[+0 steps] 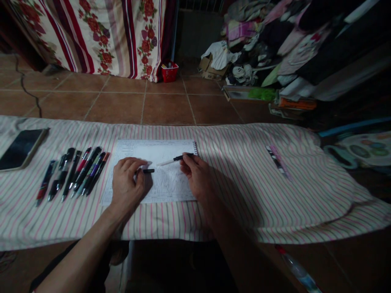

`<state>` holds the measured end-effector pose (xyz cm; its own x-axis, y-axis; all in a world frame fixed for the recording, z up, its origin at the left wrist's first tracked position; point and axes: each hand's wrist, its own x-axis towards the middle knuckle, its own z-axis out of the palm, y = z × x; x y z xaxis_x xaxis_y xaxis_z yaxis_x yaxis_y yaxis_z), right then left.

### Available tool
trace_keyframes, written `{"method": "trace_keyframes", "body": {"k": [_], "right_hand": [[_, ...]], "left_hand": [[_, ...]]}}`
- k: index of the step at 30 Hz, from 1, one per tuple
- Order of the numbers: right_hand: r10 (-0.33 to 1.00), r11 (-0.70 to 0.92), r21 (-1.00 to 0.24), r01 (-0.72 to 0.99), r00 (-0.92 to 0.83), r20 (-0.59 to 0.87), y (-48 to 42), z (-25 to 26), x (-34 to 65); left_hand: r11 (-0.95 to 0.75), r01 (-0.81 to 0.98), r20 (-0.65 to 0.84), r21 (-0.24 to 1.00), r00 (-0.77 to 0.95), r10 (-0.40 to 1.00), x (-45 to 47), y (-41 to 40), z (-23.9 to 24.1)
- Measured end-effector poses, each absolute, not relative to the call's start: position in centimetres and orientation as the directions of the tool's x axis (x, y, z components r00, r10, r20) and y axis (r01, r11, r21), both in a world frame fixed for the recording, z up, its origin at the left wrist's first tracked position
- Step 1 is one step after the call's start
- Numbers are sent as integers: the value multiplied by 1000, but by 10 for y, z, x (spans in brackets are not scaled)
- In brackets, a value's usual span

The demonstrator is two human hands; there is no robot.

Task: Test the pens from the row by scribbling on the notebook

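Note:
My left hand (pixel 127 179) is closed over the left part of a spiral notepad (pixel 159 146), pinching a short black pen piece (pixel 149 171) that sticks out to the right. Between the thumb and fingers of my right hand (pixel 197 173) is a black pen part (pixel 179 157). A thin, whitish refill (pixel 164 163) extends from that part toward my left hand, and its tip stays apart from the black piece. Beneath both hands, the notepad's page carries faint writing or drawing. Its spiral binding runs along the right edge.
Several pens (pixel 87 171) lie in a row left of the notepad, with a phone (pixel 23 148) farther left. Two slim patterned items (pixel 277 162) rest to the right on the striped cloth (pixel 238 195). A bottle (pixel 297 268) is below the front right edge.

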<state>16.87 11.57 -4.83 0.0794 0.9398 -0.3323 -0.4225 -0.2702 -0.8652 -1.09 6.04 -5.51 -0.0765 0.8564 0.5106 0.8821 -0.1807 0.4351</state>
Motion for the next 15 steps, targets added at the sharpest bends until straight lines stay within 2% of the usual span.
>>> {"method": "trace_keyframes", "body": {"k": [4, 7, 15], "right_hand": [[941, -265, -870, -415, 88, -328, 116, -49, 169], [940, -265, -874, -408, 90, -328, 116, -49, 169], [930, -286, -861, -420, 94, -355, 115, -41, 169]], "left_hand": [[-205, 916, 435, 345, 37, 900, -16, 59, -60], [-193, 924, 410, 331, 43, 911, -18, 60, -62], [-295, 804, 473, 516, 20, 881, -22, 63, -57]]}}
